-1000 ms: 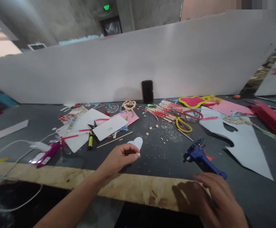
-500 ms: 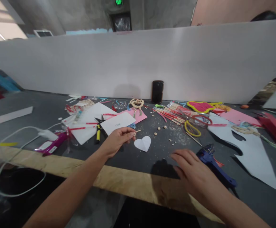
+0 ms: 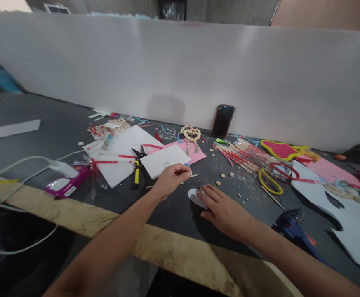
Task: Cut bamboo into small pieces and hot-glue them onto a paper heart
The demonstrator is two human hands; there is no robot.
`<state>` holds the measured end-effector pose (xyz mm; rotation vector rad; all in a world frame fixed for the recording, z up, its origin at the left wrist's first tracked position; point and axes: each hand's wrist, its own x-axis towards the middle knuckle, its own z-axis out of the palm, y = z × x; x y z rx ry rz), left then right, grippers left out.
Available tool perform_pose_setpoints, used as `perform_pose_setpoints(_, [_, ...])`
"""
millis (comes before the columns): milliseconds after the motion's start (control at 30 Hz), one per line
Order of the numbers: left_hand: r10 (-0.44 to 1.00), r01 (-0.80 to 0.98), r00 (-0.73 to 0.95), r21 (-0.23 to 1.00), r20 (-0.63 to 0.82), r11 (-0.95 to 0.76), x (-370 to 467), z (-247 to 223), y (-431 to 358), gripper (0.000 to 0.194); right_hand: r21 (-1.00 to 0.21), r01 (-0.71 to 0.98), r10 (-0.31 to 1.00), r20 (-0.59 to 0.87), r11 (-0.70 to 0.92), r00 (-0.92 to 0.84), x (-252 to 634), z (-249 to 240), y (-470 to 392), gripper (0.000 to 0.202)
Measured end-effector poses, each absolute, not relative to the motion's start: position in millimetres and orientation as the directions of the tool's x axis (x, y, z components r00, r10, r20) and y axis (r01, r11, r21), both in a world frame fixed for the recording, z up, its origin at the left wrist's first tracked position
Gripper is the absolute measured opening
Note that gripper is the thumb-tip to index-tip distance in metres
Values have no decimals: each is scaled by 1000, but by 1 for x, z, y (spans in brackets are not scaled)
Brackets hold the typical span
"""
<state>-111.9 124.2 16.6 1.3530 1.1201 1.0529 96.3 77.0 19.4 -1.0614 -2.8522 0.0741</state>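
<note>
My left hand [image 3: 171, 180] is closed in a pinch on a thin wooden stick [image 3: 194, 176], whose pale tip pokes out past the fingertips. Below and to the right, my right hand [image 3: 224, 210] reaches over a white paper heart [image 3: 195, 196] with its fingers stretched out. The fingers cover much of the heart; whether they press on it I cannot tell. Just behind my left hand lies a white card [image 3: 165, 161] with green writing, partly over a pink sheet [image 3: 197, 153]. Small wooden beads [image 3: 223, 175] lie scattered beyond my right hand.
Yellow-handled pliers [image 3: 137, 175] lie left of the card. A blue glue gun [image 3: 295, 231] is at the right, near cut white paper [image 3: 349, 218]. A phone [image 3: 223, 120] leans on the white partition [image 3: 111, 74]. Red-striped sticks [image 3: 241, 156] and a purple device [image 3: 68, 181] with a white cable also lie about.
My right hand has moved left onto the paper heart, away from the glue gun. My left hand still pinches the stick. The camera view has tilted and shifted.
</note>
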Motion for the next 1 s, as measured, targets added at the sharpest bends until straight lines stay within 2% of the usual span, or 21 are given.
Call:
perform_pose_setpoints(233, [963, 76, 265, 995, 48, -71, -106, 4, 118, 19, -34, 770, 770, 35, 638, -637, 113, 4, 26, 49])
perform_pose_setpoints(433, [961, 148, 276, 989, -21, -21, -104, 8, 115, 19, 22, 826, 819, 124, 563, -561, 137, -7, -15, 57])
perform_pose_setpoints(633, [909, 217, 388, 974, -150, 68, -96, 9, 106, 23, -81, 833, 829, 182, 548, -528, 145, -3, -23, 52])
perform_pose_setpoints(700, [890, 312, 428, 950, -159, 20, -91, 14, 100, 22, -146, 834, 837, 239, 532, -492, 149, -4, -23, 48])
perform_pose_setpoints(800, [858, 459, 500, 876, -117, -148, -81, 22, 94, 20, -232, 823, 844, 291, 518, -450, 152, -7, -23, 45])
perform_pose_setpoints(900, [796, 526, 600, 788, -77, -320, -71, 31, 91, 16, -246, 793, 825, 267, 558, -498, 145, -5, -20, 49])
perform_pose_setpoints(1000, [758, 564, 649, 713, -71, -416, -65, 36, 89, 19, -289, 756, 810, 220, 587, -544, 138, 0, -18, 56])
